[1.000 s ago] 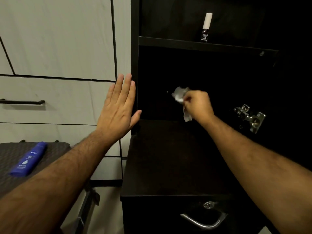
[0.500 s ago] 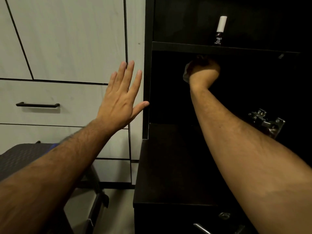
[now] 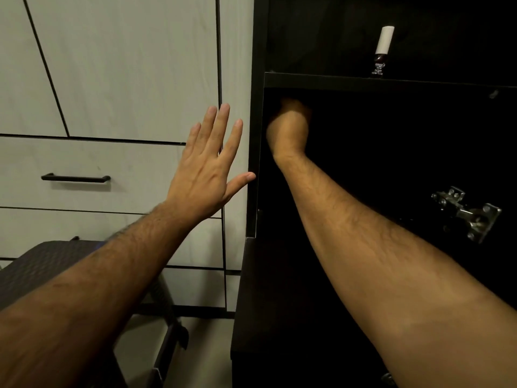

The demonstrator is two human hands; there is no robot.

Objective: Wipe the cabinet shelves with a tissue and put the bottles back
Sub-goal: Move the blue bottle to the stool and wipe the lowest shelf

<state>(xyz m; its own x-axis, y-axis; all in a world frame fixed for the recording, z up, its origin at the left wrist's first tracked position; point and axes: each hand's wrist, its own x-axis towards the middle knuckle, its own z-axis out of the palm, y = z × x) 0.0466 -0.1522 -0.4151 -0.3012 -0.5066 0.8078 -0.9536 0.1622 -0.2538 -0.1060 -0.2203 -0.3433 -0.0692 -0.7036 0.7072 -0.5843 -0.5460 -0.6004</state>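
Dark cabinet [image 3: 256, 135], door open; interior very dim.

Upper shelf [image 3: 391, 81]: one small bottle [image 3: 380, 61] stands upright near the front edge, dark body, tall white cap [image 3: 385, 40]. Label print too small to read. Nothing else can be made out on that shelf in the gloom.

Lower compartment: right hand [image 3: 289, 127] reaches in, raised to the top left corner just under the upper shelf's underside. Hand is motion-blurred and appears curled into a fist, back of the wrist toward the camera. Tissue is not visible in this view; whether the fist closes on it cannot be told. Bottom board [image 3: 279, 289] of the compartment shows bare dark surface where the forearm does not cover it.

Left hand [image 3: 208, 175] is outside the cabinet, flat and spread wide, fingers pointing up, holding nothing. Its thumb tip touches or sits just at the cabinet's left front edge; the palm faces the pale drawer fronts [image 3: 112, 169] beside it.

Metal hinge [image 3: 467, 212] is fixed on the right inner wall, well apart from the right hand.

Black drawer handle [image 3: 75, 178] on the pale unit at left. Dark woven-surfaced stool or table [image 3: 56, 256] low at left, partly behind the left forearm.
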